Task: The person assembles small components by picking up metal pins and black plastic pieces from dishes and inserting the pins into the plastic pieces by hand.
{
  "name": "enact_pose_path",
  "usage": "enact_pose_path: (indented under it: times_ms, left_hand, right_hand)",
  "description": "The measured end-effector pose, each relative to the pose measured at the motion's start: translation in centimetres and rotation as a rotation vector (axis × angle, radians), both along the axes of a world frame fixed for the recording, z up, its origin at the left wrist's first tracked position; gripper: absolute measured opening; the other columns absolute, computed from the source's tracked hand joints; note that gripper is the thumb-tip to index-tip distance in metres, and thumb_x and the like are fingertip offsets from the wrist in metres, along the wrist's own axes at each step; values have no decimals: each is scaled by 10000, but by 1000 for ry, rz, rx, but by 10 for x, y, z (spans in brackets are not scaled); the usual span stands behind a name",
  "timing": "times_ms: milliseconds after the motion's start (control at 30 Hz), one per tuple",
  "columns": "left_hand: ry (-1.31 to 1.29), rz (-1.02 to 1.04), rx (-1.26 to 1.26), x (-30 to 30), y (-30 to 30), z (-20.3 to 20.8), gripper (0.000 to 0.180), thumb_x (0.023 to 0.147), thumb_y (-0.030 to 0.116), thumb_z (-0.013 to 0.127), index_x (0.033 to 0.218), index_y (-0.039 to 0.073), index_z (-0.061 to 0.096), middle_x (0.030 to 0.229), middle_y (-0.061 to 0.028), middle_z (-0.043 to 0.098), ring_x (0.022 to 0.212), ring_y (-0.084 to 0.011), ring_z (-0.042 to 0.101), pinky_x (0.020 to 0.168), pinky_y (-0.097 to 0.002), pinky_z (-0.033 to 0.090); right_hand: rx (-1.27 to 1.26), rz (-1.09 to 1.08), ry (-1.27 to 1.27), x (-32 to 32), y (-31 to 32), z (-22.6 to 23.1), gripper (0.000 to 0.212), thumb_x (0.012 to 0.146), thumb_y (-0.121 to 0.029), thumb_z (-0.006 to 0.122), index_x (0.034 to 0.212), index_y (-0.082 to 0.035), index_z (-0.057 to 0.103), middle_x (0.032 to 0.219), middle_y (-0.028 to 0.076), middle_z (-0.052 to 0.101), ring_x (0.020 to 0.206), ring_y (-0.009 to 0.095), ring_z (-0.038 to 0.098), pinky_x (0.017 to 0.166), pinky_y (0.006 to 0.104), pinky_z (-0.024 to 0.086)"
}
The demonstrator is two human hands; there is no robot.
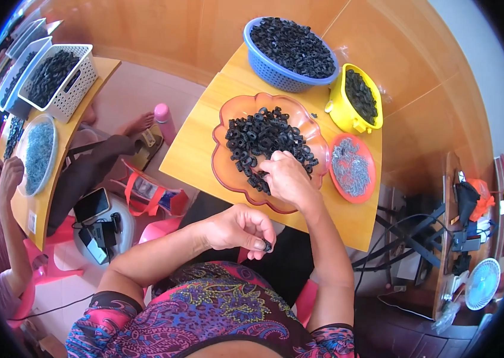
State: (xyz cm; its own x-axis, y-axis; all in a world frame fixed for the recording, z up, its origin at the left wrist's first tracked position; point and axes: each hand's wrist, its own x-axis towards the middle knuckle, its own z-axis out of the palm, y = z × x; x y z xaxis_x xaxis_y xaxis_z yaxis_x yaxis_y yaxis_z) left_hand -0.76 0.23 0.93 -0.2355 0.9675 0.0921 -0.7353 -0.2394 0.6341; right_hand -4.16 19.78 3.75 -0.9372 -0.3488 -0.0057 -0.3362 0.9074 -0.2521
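Head view: the left hand point(237, 230) pinches a small black part point(267, 246) before the surface's point(195, 149) near edge. The right hand point(289, 179) reaches among loose black parts point(258, 136) in a scalloped orange bowl point(223, 156) beside that edge; its grip cannot be told. A red-orange plate point(369, 164) lies near the right edge.

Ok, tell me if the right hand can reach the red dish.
Probably yes: the red dish sits close by, to the right of the right hand, and only the rim of the orange bowl seems to lie between.
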Motion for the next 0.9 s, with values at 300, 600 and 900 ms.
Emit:
enact_pose_path:
  times_ms: [300, 600, 900]
  left_hand:
    - [-129, 121, 61, -2, -2, 4, 109, 870, -19, 596, 978, -6, 592, 898, -112, 646, 725, -164, 649, 624, -272, 535]
    - [-223, 485, 182, -17, -4, 13, 118, 883, -16, 575, 994, 22, 590, 981, -155, 636, 777, -197, 623, 665, -296, 520]
    - [-181, 543, 119, -18, -3, 12, 132, 883, -32, 568, 1004, 16, 588, 988, -150, 637, 792, -191, 635, 668, -291, 528]
  right_hand:
    - [70, 8, 12, -8, -6, -5, 106, 721, -31, 592, 823, -20, 619, 834, 180, 571, 846, 330, 556, 792, 399, 454]
    - [-366, -217, 179, 9, -4, 12, 97, 766, -47, 602, 802, 1, 525, 763, 177, 580, 709, 359, 592, 626, 420, 467]
    - [-530, -306, 201, 15, 10, 3, 168, 735, 25, 684, 861, -3, 576, 723, 56, 572, 619, 120, 557, 579, 271, 463]
